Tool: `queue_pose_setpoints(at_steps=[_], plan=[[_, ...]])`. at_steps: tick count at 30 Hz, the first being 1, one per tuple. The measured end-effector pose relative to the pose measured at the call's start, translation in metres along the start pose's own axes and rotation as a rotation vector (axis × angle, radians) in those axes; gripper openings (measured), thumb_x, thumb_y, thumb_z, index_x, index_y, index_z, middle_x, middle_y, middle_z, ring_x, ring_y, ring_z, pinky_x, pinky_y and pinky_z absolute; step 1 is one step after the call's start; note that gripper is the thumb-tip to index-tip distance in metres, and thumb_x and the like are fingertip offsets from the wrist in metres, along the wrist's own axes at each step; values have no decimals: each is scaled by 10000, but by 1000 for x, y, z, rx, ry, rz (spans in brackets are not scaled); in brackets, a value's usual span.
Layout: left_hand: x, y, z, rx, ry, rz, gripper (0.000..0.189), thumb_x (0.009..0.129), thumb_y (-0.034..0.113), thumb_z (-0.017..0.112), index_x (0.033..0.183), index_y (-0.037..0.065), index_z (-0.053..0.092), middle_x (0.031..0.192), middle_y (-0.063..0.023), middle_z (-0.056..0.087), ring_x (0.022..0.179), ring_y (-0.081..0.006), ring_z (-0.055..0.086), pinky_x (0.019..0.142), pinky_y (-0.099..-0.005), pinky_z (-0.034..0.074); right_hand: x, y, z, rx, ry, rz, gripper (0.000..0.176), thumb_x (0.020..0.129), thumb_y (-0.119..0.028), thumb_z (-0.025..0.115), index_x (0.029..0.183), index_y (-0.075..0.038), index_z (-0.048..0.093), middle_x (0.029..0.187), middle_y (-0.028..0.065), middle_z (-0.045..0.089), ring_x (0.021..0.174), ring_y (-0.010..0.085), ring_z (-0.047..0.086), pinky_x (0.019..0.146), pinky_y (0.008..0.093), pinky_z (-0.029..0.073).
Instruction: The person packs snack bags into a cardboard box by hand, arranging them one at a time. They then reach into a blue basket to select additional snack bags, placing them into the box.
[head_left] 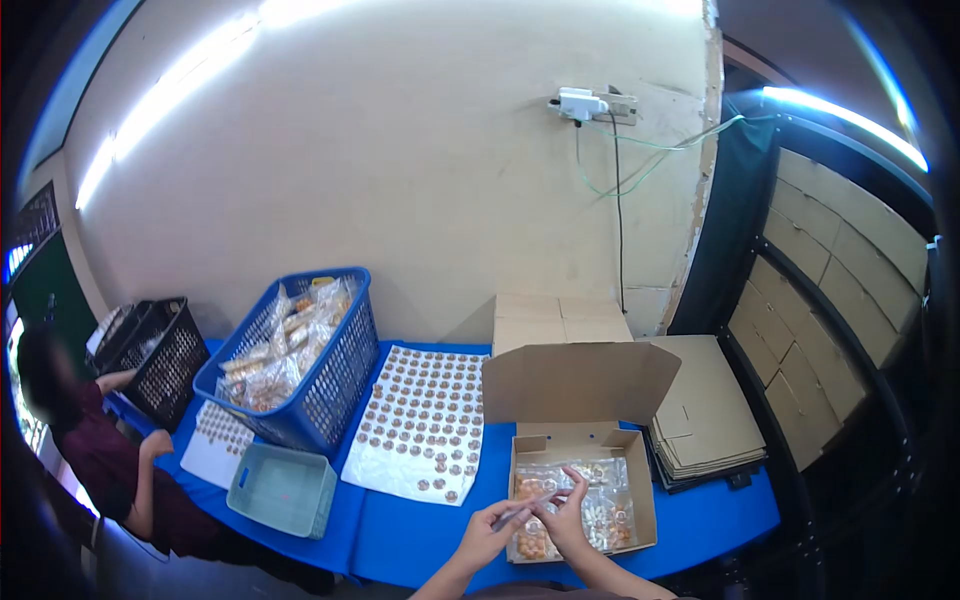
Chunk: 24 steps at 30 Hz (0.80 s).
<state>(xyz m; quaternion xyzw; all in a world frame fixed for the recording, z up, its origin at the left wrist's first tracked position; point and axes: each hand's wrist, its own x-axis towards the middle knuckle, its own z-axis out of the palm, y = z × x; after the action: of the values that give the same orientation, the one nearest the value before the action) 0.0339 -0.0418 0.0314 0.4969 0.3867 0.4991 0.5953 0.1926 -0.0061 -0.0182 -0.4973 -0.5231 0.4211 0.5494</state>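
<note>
An open cardboard box (643, 500) sits on the blue table (420, 530) in front of me, with clear bags of small orange and pale pieces (600, 505) inside. My left hand (490, 530) pinches a thin clear strip or bag edge (535, 503) over the box's left side. My right hand (565, 515) holds the same piece from the right, fingers closed on it, just above the bags.
A white sheet of round stickers (425, 420) lies left of the box. A blue basket of packets (295, 355), a teal tray (283, 490) and a black crate (160, 355) stand farther left, where another person (110, 450) works. Flat cardboard (705, 415) is stacked at right.
</note>
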Motion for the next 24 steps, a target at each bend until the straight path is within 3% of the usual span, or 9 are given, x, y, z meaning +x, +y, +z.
queue_pose_setpoints(at_steps=[1, 3, 7, 10, 14, 16, 19, 20, 24], plan=[[-1, 11, 4, 90, 2, 13, 303, 919, 130, 594, 1197, 9, 599, 1110, -63, 646, 1015, -102, 570, 915, -254, 429, 1, 4, 0, 14, 18, -12, 936, 653, -263, 853, 1360, -158, 248, 1268, 104, 295, 991, 200, 428, 865, 341, 442], [-1, 16, 8, 175, -9, 20, 263, 934, 141, 572, 1158, 15, 631, 1080, -55, 659, 1003, -95, 571, 910, -246, 429, -2, 8, -5, 353, -150, 301, 839, 679, -233, 835, 1335, -126, 323, 1266, 90, 303, 1013, 209, 440, 906, 353, 429], [2, 2, -5, 144, -69, -59, 289, 955, 214, 546, 1159, 31, 637, 1057, -55, 672, 984, -86, 562, 882, -245, 437, -1, -2, -8, 327, -266, 72, 376, 765, -126, 755, 1110, -55, 623, 1292, 99, 451, 1191, 206, 447, 984, 356, 413], [3, -9, -20, 107, -171, -99, 349, 969, 266, 519, 1220, 37, 599, 1095, -71, 659, 999, -91, 548, 872, -246, 441, 1, -4, -18, 394, -461, 191, 217, 804, -123, 709, 1002, -41, 682, 1245, 121, 558, 1159, 223, 507, 984, 354, 404], [3, -4, -27, 105, -232, -127, 395, 989, 285, 466, 1272, 22, 548, 1243, -100, 585, 1147, -147, 503, 969, -287, 406, 6, -10, -23, 235, -543, 75, 225, 858, -166, 664, 1043, -40, 687, 1166, 107, 612, 1153, 207, 511, 981, 346, 398], [1, 2, -30, 71, -238, -144, 402, 995, 290, 448, 1277, 19, 541, 1282, -106, 555, 1182, -159, 482, 996, -303, 387, 5, -20, -22, 213, -600, 281, 321, 926, -246, 585, 1172, -45, 632, 1195, 98, 599, 1125, 186, 525, 977, 332, 393], [-7, 19, -31, 42, -258, -159, 403, 1005, 287, 419, 1283, 19, 535, 1299, -106, 541, 1196, -169, 479, 1013, -319, 378, 2, -22, -29, 199, -738, 276, 370, 987, -286, 463, 1265, -65, 564, 1306, 52, 550, 1187, 175, 496, 1021, 344, 370], [-11, 22, -32, 46, -276, -159, 397, 1009, 279, 409, 1283, 23, 537, 1278, -101, 557, 1174, -168, 497, 1004, -320, 387, 2, -24, -33, 50, -784, 84, 417, 996, -322, 427, 1319, -71, 509, 1335, 32, 525, 1212, 188, 475, 1033, 357, 358], [-16, 16, -36, 225, -273, -257, 418, 1004, 300, 414, 1292, 19, 526, 1315, -121, 528, 1184, -181, 499, 1006, -342, 392, 0, -50, -35, -100, -792, -23, 423, 1002, -325, 406, 1314, -60, 511, 1355, 51, 503, 1236, 197, 457, 1046, 365, 345]])
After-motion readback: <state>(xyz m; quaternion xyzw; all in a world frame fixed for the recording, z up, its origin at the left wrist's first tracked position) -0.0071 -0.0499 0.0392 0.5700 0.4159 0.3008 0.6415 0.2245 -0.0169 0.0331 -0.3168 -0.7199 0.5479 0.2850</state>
